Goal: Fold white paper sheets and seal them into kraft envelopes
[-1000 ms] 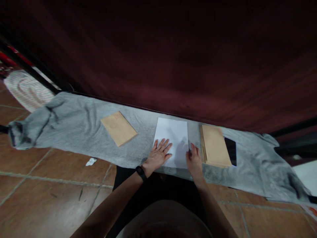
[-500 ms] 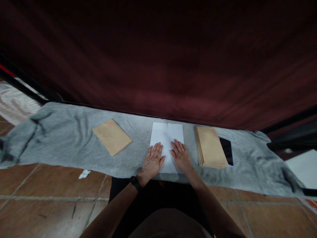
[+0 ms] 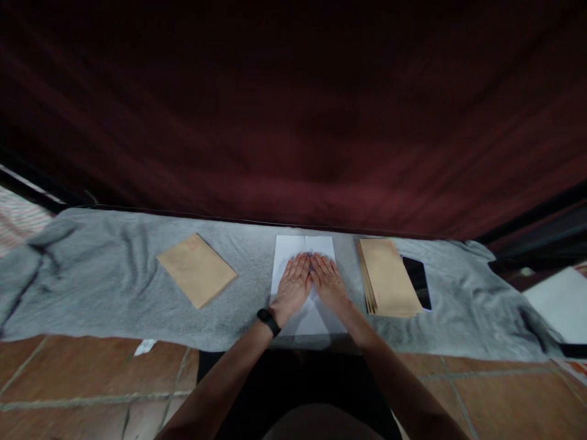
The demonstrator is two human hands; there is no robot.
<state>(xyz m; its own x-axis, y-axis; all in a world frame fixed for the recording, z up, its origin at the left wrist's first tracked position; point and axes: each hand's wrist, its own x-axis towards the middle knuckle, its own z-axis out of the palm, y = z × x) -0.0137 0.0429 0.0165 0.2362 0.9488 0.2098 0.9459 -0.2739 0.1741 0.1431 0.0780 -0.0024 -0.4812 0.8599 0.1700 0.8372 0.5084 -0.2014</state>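
A white sheet of paper lies folded lengthwise on a grey cloth spread over the floor. My left hand and my right hand both rest flat on the sheet, fingers stretched out and side by side, fingertips nearly touching at the fold line. A black band sits on my left wrist. Neither hand holds anything.
A single brown envelope lies on the cloth to the left. A stack of brown envelopes lies to the right, with a dark phone beside it. A dark red curtain hangs behind. Terracotta floor tiles lie in front.
The right half of the sheet was folded over the left. Both hands slid forward and together along the fold. The camera tilted, so everything sits lower in view.
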